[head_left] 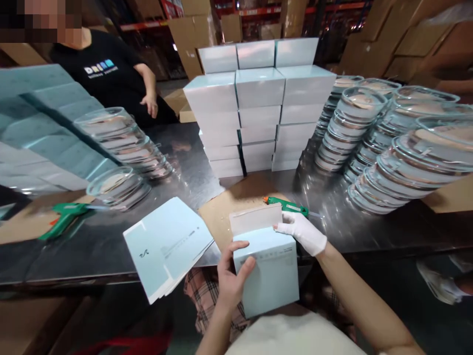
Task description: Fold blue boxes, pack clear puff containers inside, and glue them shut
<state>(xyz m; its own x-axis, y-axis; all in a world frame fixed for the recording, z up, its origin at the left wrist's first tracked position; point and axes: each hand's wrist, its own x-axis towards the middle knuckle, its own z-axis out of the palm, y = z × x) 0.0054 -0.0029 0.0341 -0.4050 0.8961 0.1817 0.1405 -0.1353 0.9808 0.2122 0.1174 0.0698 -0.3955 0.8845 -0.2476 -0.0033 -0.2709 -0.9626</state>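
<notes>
One half-open left hand (233, 276) and half-curled right hand (303, 234) grip a pale-blue box (271, 278), apparently mid-closing, its raised flap (254, 220) needing tucking.

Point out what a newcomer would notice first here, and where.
Probably the tall stack of pale boxes at the table's far middle, flanked on the right by piles of round, clear-lidded containers. Nearer, a bare left hand and a white-gloved right hand touch a light blue box at the near edge.
</notes>
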